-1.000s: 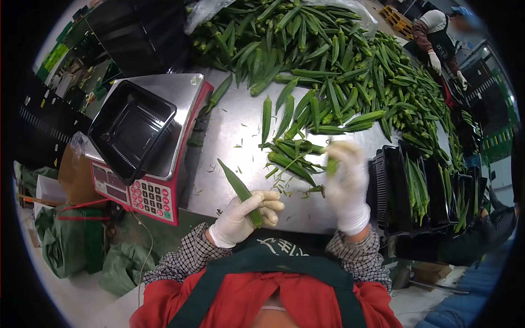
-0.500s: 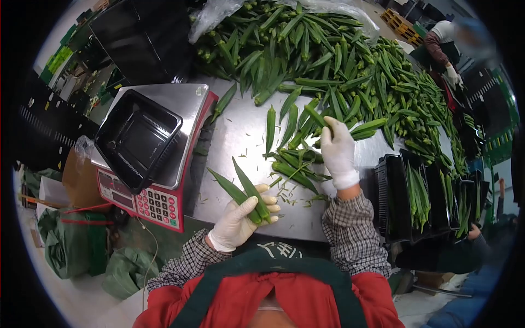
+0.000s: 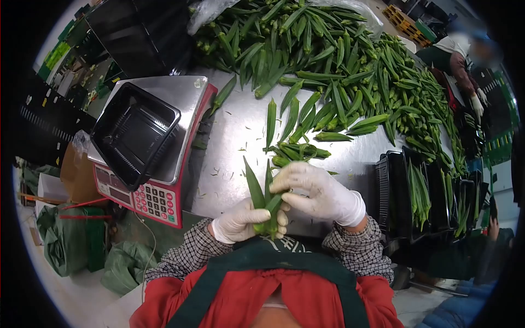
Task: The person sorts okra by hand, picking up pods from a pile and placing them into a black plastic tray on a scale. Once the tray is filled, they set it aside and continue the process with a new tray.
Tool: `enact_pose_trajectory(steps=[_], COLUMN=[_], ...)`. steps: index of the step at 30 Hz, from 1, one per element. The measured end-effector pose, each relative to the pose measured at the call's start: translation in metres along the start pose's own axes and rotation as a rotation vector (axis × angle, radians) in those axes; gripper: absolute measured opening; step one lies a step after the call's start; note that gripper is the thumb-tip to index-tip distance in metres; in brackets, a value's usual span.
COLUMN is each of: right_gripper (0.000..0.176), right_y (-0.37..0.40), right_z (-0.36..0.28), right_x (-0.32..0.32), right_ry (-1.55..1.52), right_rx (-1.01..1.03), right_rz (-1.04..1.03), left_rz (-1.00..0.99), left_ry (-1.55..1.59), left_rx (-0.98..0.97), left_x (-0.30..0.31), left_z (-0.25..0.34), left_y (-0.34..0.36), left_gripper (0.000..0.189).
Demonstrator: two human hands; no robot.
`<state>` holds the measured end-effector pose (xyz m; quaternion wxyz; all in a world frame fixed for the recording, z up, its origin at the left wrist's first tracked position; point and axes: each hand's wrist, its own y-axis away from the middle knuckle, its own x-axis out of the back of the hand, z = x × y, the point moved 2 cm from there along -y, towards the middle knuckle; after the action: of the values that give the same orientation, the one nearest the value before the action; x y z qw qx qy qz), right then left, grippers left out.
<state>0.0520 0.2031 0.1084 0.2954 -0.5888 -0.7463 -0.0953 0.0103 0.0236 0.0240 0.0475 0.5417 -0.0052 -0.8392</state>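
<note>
Gloved in white, my left hand (image 3: 239, 221) is closed around a small bunch of okra pods (image 3: 254, 188), their tips pointing away from me. My right hand (image 3: 324, 194), also gloved, meets it from the right, its fingers and thumb pinching another okra pod (image 3: 274, 205) against the bunch. Part of that pod is hidden behind the fingers. Just beyond my right hand, several loose okra pods (image 3: 303, 150) lie on the metal table (image 3: 219, 158). A large okra heap (image 3: 311, 54) covers the far side.
An empty black tray (image 3: 136, 131) rests tilted on a red scale (image 3: 158, 205) at the left. Black trays (image 3: 418, 194) with okra stand in a row at the right. A co-worker's gloved hand (image 3: 477, 106) is at the far right. Clear plastic sheeting (image 3: 210, 13) edges the heap.
My right hand has come from the loose pods down and left to my left hand, bringing an okra pod. My left hand has shifted slightly right with its pods.
</note>
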Motion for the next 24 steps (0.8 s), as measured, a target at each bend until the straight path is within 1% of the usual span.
enact_pose_trajectory(steps=[3, 4, 5, 6, 7, 9, 11, 12, 13, 15, 16, 19, 20, 22, 23, 24], right_gripper=[0.026, 0.025, 0.024, 0.018, 0.015, 0.010, 0.007, 0.006, 0.005, 0.007, 0.007, 0.009, 0.011, 0.012, 0.013, 0.015], right_y=[-0.013, -0.014, -0.011, -0.007, -0.001, 0.017, 0.039, 0.051, 0.064, 0.080, 0.078, 0.054, 0.047, 0.039, 0.037, 0.034], right_z=[0.018, 0.036, 0.057, 0.072, 0.077, 0.080, 0.060, 0.047, 0.037, 0.028, 0.025, 0.026, 0.034, 0.064, 0.073, 0.068], right_x=[0.005, 0.007, 0.010, 0.009, 0.010, 0.007, 0.017, 0.024, 0.029, 0.034, 0.033, 0.015, 0.007, -0.001, -0.003, 0.001], right_ry=[-0.004, 0.288, 0.585, 0.766, 0.702, 0.571, 0.620, 0.610, 0.796, 0.911, 0.930, 0.751, 0.711, 0.795, 0.837, 0.790], right_rx=[-0.211, -0.241, -0.268, -0.407, -0.340, -0.208, -0.291, -0.410, -0.460, -0.578, -0.539, -0.468, -0.488, -0.581, -0.627, -0.566], right_rz=[0.392, 0.475, 0.553, 0.451, 0.498, 0.575, 0.654, 0.597, 0.514, 0.400, 0.419, 0.503, 0.506, 0.421, 0.380, 0.427], left_rz=[0.020, 0.088, 0.080, 0.099, 0.117, 0.131, 0.137, 0.128, 0.118, 0.153, 0.168, 0.192, 0.203, 0.229, 0.222, 0.214], left_ry=[0.111, 0.170, 0.225, 0.221, 0.215, 0.202, 0.220, 0.228, 0.236, 0.204, 0.185, 0.170, 0.147, 0.098, 0.092, 0.085], left_rx=[-0.060, -0.104, -0.153, -0.207, -0.263, -0.305, -0.316, -0.313, -0.311, -0.308, -0.308, -0.306, -0.308, -0.311, -0.314, -0.319], left_x=[-0.002, 0.003, 0.007, 0.011, 0.013, 0.014, 0.018, 0.022, 0.025, 0.029, 0.030, 0.030, 0.029, 0.027, 0.028, 0.028], left_z=[-0.002, -0.003, -0.002, -0.002, 0.000, 0.005, 0.002, 0.002, 0.002, 0.001, 0.001, 0.001, 0.001, 0.000, 0.000, 0.000], left_y=[0.005, 0.008, 0.008, 0.008, 0.008, 0.008, 0.009, 0.008, 0.007, 0.004, 0.002, 0.002, 0.003, 0.004, 0.005, 0.005], left_gripper=[0.042, 0.039, 0.039, 0.039, 0.040, 0.037, 0.035, 0.034, 0.033, 0.032, 0.032, 0.032, 0.032, 0.031, 0.034, 0.037])
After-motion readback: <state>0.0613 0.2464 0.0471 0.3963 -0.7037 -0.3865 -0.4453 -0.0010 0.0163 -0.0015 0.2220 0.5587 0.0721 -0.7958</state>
